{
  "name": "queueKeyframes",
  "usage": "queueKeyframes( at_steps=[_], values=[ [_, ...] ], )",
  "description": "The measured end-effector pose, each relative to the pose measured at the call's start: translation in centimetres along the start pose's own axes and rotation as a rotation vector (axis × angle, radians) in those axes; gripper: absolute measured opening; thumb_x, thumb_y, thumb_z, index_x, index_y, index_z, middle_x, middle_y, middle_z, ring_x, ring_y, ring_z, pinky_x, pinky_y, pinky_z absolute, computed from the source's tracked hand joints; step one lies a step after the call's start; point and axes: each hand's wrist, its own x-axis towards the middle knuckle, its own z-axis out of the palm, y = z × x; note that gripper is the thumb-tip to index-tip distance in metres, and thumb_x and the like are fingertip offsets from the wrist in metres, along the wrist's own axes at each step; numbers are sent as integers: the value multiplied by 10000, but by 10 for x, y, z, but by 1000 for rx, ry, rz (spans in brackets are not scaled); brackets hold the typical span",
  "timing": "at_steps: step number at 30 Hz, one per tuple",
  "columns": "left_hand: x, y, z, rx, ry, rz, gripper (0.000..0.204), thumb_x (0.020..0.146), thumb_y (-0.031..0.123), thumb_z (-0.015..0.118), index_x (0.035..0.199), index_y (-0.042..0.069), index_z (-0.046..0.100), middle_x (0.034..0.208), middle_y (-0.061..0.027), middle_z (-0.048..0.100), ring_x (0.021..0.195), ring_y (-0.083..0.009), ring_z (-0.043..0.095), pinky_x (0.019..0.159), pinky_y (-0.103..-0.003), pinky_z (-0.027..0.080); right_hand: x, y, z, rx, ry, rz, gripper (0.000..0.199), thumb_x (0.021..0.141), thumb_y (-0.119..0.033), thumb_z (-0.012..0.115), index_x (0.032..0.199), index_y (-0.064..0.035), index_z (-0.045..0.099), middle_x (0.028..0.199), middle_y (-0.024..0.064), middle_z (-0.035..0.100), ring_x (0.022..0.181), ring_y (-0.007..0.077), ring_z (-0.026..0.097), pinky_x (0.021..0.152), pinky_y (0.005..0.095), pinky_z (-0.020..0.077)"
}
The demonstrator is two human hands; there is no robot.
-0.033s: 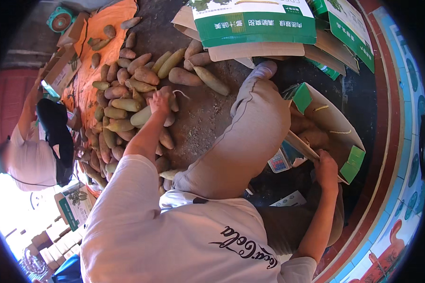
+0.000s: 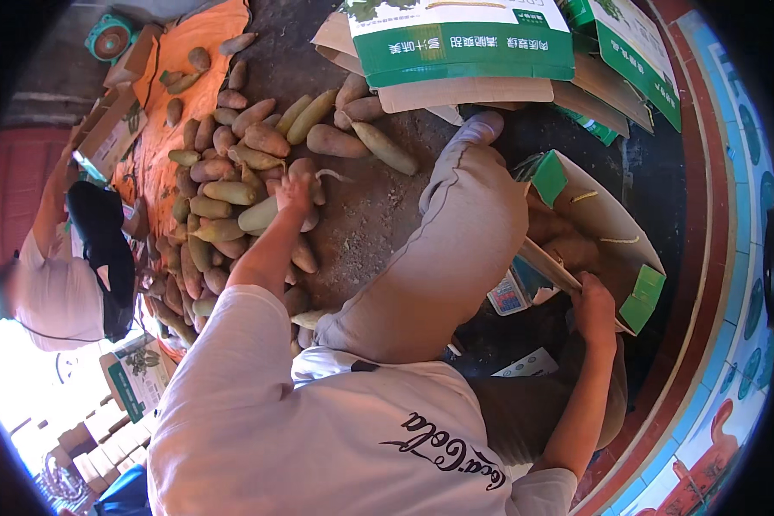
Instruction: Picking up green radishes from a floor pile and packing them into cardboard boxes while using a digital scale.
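My left hand (image 2: 295, 191) is closed round a brownish radish (image 2: 310, 179) with a thin pale root tail, at the right side of a large heap. The heap holds many long, soil-covered radishes (image 2: 230, 192), some green and some brown. My right hand (image 2: 595, 308) grips the near wall of an open cardboard carton (image 2: 623, 225) with green flaps, beyond my bent knee on the right. Several brownish radishes (image 2: 572, 245) lie inside it, partly in shade. A device with a blue and red display panel (image 2: 509, 297), seemingly a scale, shows beside the carton.
Green and white cartons (image 2: 464, 47) stand at the far side. An orange sheet (image 2: 165, 116) lies under the left of the heap. At left, another person (image 2: 60, 292) reaches toward a carton (image 2: 112, 133). A tiled wall (image 2: 748, 258) curves along the right.
My left hand has shifted slightly to the right with the radish, and its root tail has moved the same way. My right hand stays on the carton's wall.
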Motion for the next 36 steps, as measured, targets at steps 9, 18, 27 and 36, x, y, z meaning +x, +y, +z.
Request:
queueKeyframes(
  at_steps=[9, 18, 27, 36],
  values=[
    [-61, 17, 8, 50, 46, 319, 371, 753, 92, 578, 1110, 152, 498, 1115, -62, 517, 1039, -276, 523, 831, -429, 449, -1, 5, 4, -4, -3, 14, 184, 739, -87, 590, 905, -16, 555, 873, 175, 590, 849, 350, 572, 717, 431, 457],
    [-57, -3, -59, -962, 288, 81, 380, 745, 253, 679, 1037, 52, 543, 977, -160, 577, 933, -326, 555, 810, -372, 441, -2, 2, 6, -2, -2, 34, 166, 730, -118, 595, 856, -15, 562, 886, 178, 599, 874, 344, 578, 755, 433, 455],
    [-124, 43, -253, -1276, 900, 391, 209, 792, 92, 643, 968, 36, 544, 956, -81, 585, 875, -167, 541, 788, -283, 434, -6, 7, 18, 0, 109, -21, 140, 784, -105, 466, 801, -21, 577, 799, 189, 618, 825, 338, 605, 721, 439, 465],
    [-194, 122, -363, -2006, 593, 784, 224, 855, 146, 545, 1025, 1, 542, 1018, -116, 599, 921, -177, 555, 835, -317, 431, -4, 8, 22, 1, 57, 13, 148, 749, -142, 584, 838, -23, 584, 854, 171, 625, 886, 317, 595, 769, 422, 465]
  ],
)
